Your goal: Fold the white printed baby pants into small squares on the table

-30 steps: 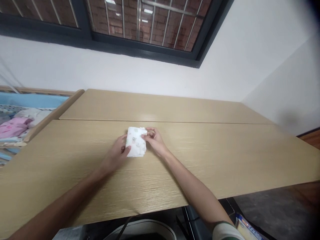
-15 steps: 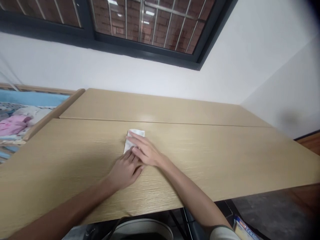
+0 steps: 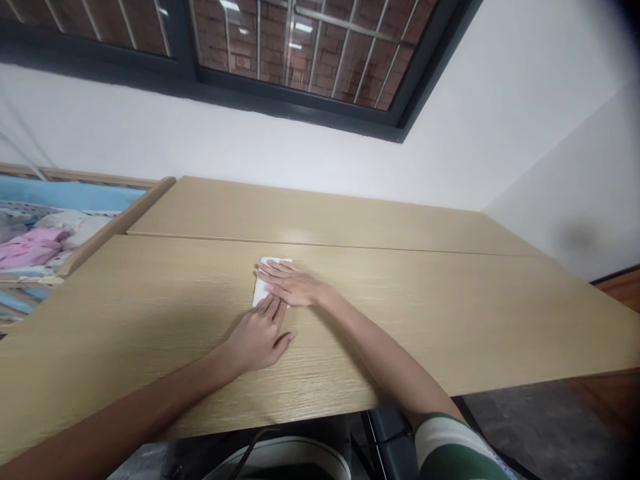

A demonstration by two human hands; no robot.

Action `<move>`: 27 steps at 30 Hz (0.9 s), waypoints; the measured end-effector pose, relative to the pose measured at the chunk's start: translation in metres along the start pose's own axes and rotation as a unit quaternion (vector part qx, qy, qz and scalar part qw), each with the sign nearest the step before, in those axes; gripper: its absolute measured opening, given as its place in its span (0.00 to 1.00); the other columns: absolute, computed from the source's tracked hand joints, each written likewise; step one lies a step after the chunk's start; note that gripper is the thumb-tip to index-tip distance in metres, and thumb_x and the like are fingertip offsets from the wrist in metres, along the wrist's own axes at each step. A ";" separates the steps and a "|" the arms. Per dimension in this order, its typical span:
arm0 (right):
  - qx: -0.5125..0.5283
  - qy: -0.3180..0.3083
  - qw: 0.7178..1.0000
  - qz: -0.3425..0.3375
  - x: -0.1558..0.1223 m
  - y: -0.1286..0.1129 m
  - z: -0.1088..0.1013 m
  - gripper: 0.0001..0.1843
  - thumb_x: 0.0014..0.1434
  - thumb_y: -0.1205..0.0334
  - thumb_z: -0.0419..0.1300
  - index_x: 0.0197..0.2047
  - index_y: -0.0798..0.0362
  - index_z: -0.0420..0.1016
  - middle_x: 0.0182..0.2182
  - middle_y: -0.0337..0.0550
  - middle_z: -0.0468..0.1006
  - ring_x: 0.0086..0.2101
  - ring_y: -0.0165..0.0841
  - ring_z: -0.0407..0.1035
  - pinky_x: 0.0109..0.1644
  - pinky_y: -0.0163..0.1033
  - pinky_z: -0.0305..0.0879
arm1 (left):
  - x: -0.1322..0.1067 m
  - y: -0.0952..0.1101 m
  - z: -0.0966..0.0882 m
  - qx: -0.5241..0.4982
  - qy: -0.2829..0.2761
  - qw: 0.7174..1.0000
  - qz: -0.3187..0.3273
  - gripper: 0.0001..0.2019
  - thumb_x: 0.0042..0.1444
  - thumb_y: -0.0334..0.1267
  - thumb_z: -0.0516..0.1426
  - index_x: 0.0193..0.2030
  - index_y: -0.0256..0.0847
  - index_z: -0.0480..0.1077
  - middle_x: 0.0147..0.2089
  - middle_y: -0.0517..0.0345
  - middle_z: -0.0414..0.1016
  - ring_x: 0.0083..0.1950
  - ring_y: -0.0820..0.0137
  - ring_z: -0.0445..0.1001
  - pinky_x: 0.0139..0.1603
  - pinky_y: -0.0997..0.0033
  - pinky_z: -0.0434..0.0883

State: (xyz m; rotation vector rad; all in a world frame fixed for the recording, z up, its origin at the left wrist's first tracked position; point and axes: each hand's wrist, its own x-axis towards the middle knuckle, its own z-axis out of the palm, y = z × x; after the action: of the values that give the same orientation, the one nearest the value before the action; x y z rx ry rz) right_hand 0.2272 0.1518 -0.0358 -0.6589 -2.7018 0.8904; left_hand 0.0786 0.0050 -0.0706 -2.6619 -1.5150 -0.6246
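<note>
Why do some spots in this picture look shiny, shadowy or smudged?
In the head view, bright patches, probably reflected lamps, show in the window; in the head view, the table has a pale sheen and a soft shadow left of the left hand; in the head view, the top right corner is dark and blurred.

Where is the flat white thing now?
In the head view, the flat white thing lies just left of centre on the wooden tabletop, partly under the right hand, with the left hand at its near edge.
</note>
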 end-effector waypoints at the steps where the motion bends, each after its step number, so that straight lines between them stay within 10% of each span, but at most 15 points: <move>1: -0.003 0.006 1.000 0.003 0.003 0.004 -0.003 0.28 0.72 0.44 0.53 0.71 0.39 0.64 0.73 0.33 0.57 0.73 0.40 0.48 0.78 0.52 0.34 | 0.000 -0.001 0.000 0.005 -0.002 1.000 0.001 0.31 0.66 0.50 0.51 0.66 0.25 0.65 0.64 0.27 0.71 0.68 0.42 0.69 0.66 0.42 0.70; 18: -0.016 0.070 0.994 0.077 0.027 0.051 -0.015 0.46 0.68 0.29 0.45 0.74 0.57 0.60 0.74 0.51 0.53 0.73 0.45 0.46 0.78 0.50 0.37 | 0.000 -0.007 0.002 -0.027 0.032 0.999 -0.019 0.27 0.66 0.47 0.52 0.67 0.34 0.66 0.67 0.34 0.70 0.67 0.48 0.71 0.62 0.50 0.75; 27: 0.107 0.324 0.925 0.168 0.018 0.049 0.003 0.31 0.70 0.46 0.51 0.68 0.56 0.65 0.60 0.58 0.72 0.56 0.39 0.69 0.64 0.47 0.62 | 0.023 -0.064 -0.033 -0.009 0.028 0.958 -0.285 0.23 0.68 0.53 0.44 0.41 0.40 0.74 0.42 0.41 0.81 0.47 0.52 0.79 0.51 0.55 0.72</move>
State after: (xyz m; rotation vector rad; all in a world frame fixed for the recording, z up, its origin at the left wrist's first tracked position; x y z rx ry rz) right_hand 0.2271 0.1945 -0.0670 -1.1492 -1.9067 0.8318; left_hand 0.0249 0.0513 -0.0432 -2.1730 -2.2774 -0.7185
